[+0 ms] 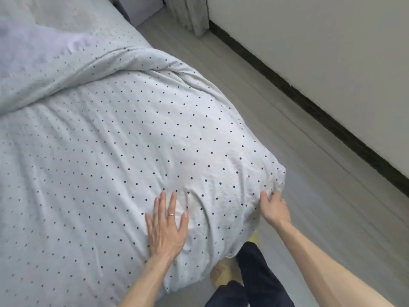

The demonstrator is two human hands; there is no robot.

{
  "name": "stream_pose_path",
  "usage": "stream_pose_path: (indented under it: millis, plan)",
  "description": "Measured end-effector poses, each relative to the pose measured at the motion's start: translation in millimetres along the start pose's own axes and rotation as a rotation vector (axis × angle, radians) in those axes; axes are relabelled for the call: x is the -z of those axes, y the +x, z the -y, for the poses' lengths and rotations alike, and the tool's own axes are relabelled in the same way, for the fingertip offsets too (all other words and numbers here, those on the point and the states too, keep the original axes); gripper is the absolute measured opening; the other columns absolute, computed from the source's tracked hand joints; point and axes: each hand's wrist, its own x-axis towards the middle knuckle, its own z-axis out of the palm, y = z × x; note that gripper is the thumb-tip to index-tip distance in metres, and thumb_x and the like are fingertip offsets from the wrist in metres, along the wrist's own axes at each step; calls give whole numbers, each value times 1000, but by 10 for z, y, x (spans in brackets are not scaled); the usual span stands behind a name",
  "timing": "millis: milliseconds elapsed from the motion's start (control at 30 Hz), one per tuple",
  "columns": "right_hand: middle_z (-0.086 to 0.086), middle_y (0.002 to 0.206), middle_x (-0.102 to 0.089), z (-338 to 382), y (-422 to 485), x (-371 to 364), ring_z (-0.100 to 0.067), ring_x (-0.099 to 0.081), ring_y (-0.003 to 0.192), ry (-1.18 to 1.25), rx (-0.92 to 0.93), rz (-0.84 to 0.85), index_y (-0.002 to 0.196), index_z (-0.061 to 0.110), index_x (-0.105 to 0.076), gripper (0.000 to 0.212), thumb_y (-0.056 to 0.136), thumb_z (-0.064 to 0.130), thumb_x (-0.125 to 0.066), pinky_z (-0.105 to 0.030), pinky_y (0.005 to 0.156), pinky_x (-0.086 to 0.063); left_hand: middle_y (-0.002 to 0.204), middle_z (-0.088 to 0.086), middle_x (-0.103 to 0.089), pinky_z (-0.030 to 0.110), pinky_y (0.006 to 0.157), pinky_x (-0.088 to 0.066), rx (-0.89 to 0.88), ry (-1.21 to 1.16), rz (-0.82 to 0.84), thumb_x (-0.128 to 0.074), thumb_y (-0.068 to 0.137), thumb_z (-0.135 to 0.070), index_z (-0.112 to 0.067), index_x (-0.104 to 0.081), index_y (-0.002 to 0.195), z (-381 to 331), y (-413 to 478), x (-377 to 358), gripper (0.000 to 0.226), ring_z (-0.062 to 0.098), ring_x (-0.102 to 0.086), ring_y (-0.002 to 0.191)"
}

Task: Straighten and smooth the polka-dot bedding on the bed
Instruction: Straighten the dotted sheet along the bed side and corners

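The white polka-dot bedding (124,138) covers the bed and hangs over its near right corner. My left hand (166,227) lies flat on top of it near the foot edge, fingers spread, a ring on one finger. My right hand (274,207) pinches the bunched corner of the bedding at the bed's right edge. Creases run between the two hands. A folded-back ridge crosses the cover at the upper left.
A pale lilac pillow or blanket (33,52) lies at the head of the bed. Grey floor (309,173) runs along the right side to a white wall with a dark skirting board (309,100). My dark trouser legs and yellow slippers (223,275) stand at the bed corner.
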Motion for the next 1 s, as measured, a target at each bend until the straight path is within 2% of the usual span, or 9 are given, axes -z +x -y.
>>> stream_pose_path:
  millis: [167,300,400,500,600,667,767,867,1000]
  plan:
    - [-18,150,-43,-91,-254,6,-36,-41,137,-177,112,82,147,8,-33,64,97,43,-52,-41,104,-38,164,0,-4,51,117,-4,94,-48,-3,-44,90,-53,-28,-12,156,-201,-783,-305,77,20,-4,150]
    - [-18,147,-47,-101,-201,204,-36,-43,135,-269,177,70,147,5,-33,71,91,36,-64,-40,99,-41,132,3,-53,40,101,-43,276,-232,-28,-64,84,-31,-19,-58,127,-487,-1174,-600,45,26,-50,125]
    - [-21,145,-46,-94,-11,420,-38,-41,135,-293,215,70,147,2,-31,74,88,26,-68,-45,105,-42,110,-9,-59,32,91,-43,601,-548,193,-56,90,-33,-27,-60,104,-814,-1348,-875,16,16,-56,111]
    - [-17,140,-51,-93,354,643,-37,-46,130,-306,270,65,143,8,-39,68,85,23,-70,-47,102,-45,123,-1,-60,22,89,-41,896,-919,381,-60,92,-36,-16,-56,126,-1183,-1248,-1119,40,16,-57,112]
    - [-13,117,-63,-97,791,780,-30,-64,99,-214,308,145,113,17,-48,43,81,17,-77,-41,78,-55,102,-11,-56,22,79,-41,1134,-1323,270,-71,86,-37,-16,-48,134,-1457,-982,-1281,57,6,-54,91]
    - [-8,104,-66,-83,995,813,-20,-68,80,-148,284,278,109,19,-46,41,82,11,-75,-36,66,-55,112,-11,-53,32,94,-40,1238,-1559,209,-78,78,-42,-24,-44,136,-1551,-851,-1386,69,9,-51,106]
    - [-4,92,-66,-77,1176,820,-22,-67,75,-231,318,407,109,9,-59,27,89,20,-73,-40,70,-56,131,-6,-47,45,104,-36,1363,-1788,-32,-81,77,-37,-24,-46,132,-1713,-708,-1560,67,19,-45,127]
    - [-4,77,-64,-102,1202,1020,-27,-61,75,-437,518,323,85,7,-63,31,93,37,-66,-37,63,-49,121,8,-66,43,97,-49,1419,-1782,-542,-78,82,-17,-20,-64,104,-1852,-644,-1697,26,25,-63,103]
    - [2,60,-56,-218,1145,1663,-16,-55,58,-376,853,137,73,19,-40,40,96,49,-55,-25,48,-35,110,8,-68,44,85,-57,1415,-1697,-765,-75,85,-22,-18,-58,111,-2378,-859,-1819,31,25,-68,98]
